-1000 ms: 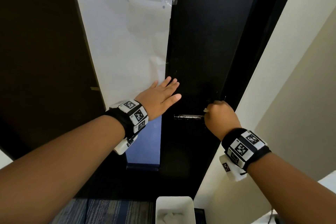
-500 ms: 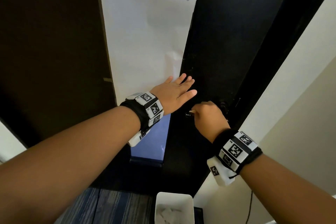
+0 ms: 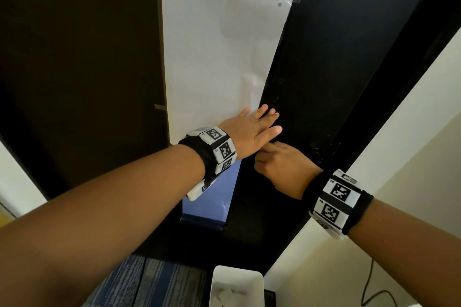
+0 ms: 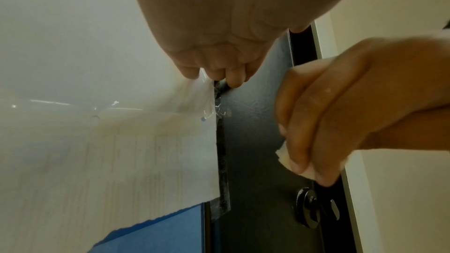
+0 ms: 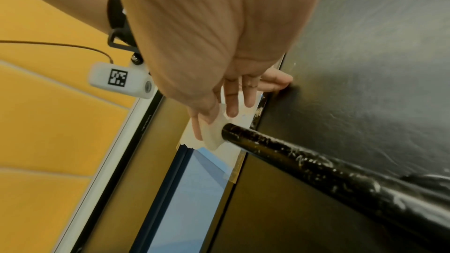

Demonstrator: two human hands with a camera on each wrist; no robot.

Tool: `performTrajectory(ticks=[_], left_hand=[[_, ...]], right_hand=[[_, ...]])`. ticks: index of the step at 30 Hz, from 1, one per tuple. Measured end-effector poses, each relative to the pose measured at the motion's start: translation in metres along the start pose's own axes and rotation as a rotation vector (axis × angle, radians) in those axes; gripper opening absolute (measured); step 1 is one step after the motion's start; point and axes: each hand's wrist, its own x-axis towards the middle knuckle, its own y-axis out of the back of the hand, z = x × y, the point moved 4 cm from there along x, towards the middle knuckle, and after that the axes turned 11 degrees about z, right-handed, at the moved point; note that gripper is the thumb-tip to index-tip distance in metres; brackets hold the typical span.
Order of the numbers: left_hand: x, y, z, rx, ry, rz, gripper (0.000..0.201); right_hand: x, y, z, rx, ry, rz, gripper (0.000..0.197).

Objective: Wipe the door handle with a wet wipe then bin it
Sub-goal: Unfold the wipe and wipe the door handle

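My right hand (image 3: pixel 282 167) holds a white wet wipe (image 4: pixel 289 163) wrapped in its curled fingers against the black door (image 3: pixel 336 70). In the right wrist view the wipe (image 5: pixel 213 134) sits at the free end of the black bar handle (image 5: pixel 316 163), which is streaked with pale marks. In the head view the hand hides the handle. My left hand (image 3: pixel 257 127) lies flat with straight fingers on the door's edge, just above the right hand. A white bin (image 3: pixel 259 279) stands on the floor below, with crumpled wipes inside.
White paper (image 3: pixel 212 57) is taped over the glass panel left of the door, with blue showing beneath it. A round lock knob (image 4: pixel 311 207) sits near the door's edge. A cream wall (image 3: pixel 399 157) flanks the right, and a cable (image 3: pixel 366 289) hangs beside it.
My right hand has slid left along the handle with the wipe, from near the lock to the free end under my left hand. The left hand stays flat on the door.
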Motion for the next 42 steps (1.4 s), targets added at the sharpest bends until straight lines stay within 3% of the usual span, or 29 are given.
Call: performTrajectory(ticks=[3, 5, 8, 11, 13, 19, 25, 27, 30, 32, 34, 39, 42], left_hand=[[0.0, 0.001, 0.001, 0.01, -0.004, 0.003, 0.058], [0.0, 0.001, 0.0, 0.016, -0.004, 0.005, 0.059], [-0.001, 0.0, 0.0, 0.009, 0.001, 0.0, 0.06], [-0.001, -0.001, -0.001, -0.012, 0.003, -0.002, 0.061], [-0.001, -0.001, 0.0, -0.016, 0.012, 0.001, 0.062], [-0.009, 0.006, 0.013, -0.014, 0.069, -0.002, 0.057], [-0.013, 0.012, 0.023, -0.008, 0.113, -0.028, 0.054], [-0.014, 0.013, 0.026, -0.007, 0.117, -0.032, 0.054], [-0.015, 0.014, 0.029, -0.006, 0.123, -0.035, 0.053], [-0.014, 0.013, 0.028, -0.011, 0.125, -0.031, 0.053], [-0.012, 0.01, 0.026, -0.018, 0.104, -0.02, 0.054], [-0.008, 0.006, 0.021, -0.022, 0.099, -0.02, 0.056], [-0.01, 0.007, 0.023, -0.028, 0.109, -0.02, 0.057]], right_hand=[[-0.012, 0.005, -0.005, 0.004, 0.076, 0.017, 0.025], [-0.026, 0.013, 0.0, 0.068, 0.046, 0.106, 0.028], [-0.051, 0.021, 0.035, 0.221, -0.201, 0.322, 0.032], [-0.076, 0.014, 0.078, 0.313, -0.601, 0.526, 0.03], [-0.089, 0.002, 0.096, 0.336, -0.798, 0.555, 0.028], [-0.106, -0.039, 0.086, 0.379, -0.857, 0.42, 0.029], [-0.138, -0.036, 0.054, 0.516, -0.967, 0.56, 0.023], [-0.146, -0.036, 0.049, 0.584, -1.082, 0.59, 0.021], [-0.151, -0.038, 0.059, 0.735, -1.412, 0.706, 0.02], [-0.147, -0.036, 0.068, 0.729, -1.55, 0.776, 0.023], [-0.134, -0.034, 0.074, 0.659, -1.538, 0.785, 0.026], [-0.102, -0.039, 0.078, 0.571, -1.342, 0.676, 0.027], [-0.111, -0.052, 0.081, 0.693, -1.463, 0.677, 0.016]])
